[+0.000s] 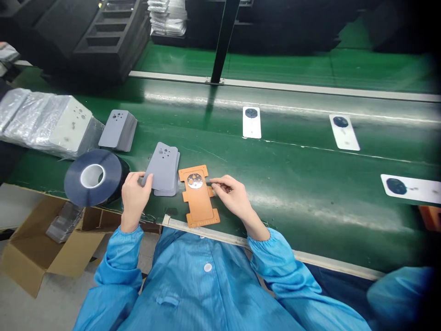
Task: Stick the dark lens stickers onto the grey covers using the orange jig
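Observation:
My left hand [135, 194] pinches the lower left corner of a thin grey phone back panel [161, 164]. That panel is tilted over a small stack of like panels [167, 192]. To the right lies an orange fixture plate [200, 204] with side tabs and a round, shiny, holed camera piece [195, 180] near its top. My right hand [231, 193] is at the fixture's right edge, thumb and fingers closed together. Whatever those fingertips hold, if anything, is too small to make out.
A large dark tape roll [77, 177] stands left of my left hand. Behind it are a grey panel stack [115, 131] and plastic-wrapped panels [69, 124]. White panels [251, 128] with dark discs lie on the green surface. An open carton [31, 248] sits below left.

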A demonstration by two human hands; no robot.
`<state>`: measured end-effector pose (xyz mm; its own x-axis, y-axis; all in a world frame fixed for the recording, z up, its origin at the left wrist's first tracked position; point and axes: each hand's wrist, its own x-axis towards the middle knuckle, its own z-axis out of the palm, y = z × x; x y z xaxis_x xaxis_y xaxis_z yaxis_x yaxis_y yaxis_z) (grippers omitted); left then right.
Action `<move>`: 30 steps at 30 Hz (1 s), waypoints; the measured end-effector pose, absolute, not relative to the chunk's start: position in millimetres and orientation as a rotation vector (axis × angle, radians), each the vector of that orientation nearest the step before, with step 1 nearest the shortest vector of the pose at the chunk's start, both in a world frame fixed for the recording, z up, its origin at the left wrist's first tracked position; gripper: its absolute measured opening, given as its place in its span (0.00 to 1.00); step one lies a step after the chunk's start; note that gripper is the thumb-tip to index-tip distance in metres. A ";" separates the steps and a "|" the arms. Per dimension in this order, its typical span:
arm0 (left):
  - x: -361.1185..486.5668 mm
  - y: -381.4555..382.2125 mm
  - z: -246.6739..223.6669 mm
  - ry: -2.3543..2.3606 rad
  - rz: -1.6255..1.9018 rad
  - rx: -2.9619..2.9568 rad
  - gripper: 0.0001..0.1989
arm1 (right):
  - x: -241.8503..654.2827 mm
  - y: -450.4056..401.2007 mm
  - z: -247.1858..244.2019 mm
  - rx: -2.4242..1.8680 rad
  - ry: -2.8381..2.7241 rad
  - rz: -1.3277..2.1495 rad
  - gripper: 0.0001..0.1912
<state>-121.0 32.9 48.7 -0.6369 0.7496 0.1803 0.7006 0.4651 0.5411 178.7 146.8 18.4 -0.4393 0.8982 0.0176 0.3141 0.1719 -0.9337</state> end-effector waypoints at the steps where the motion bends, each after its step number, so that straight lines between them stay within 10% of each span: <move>1: -116.7 31.2 52.7 2.538 1.056 1.219 0.16 | 178.5 146.9 19.9 -1.148 -1.842 1.263 0.11; 12: -7.8 1.4 51.1 1.583 1.229 0.824 0.19 | 157.2 160.2 50.0 -0.834 -1.565 1.789 0.39; 19: 4.8 -13.4 27.1 1.799 1.049 1.094 0.16 | 155.8 164.0 51.1 -0.754 -1.872 1.673 0.32; 26: 9.6 -23.6 9.3 1.937 0.936 2.110 0.46 | 158.9 158.1 28.8 -0.816 -1.751 1.721 0.24; 30: 12.4 -23.9 -6.2 1.884 0.725 2.153 0.47 | 162.0 154.8 20.7 -0.882 -1.743 1.670 0.21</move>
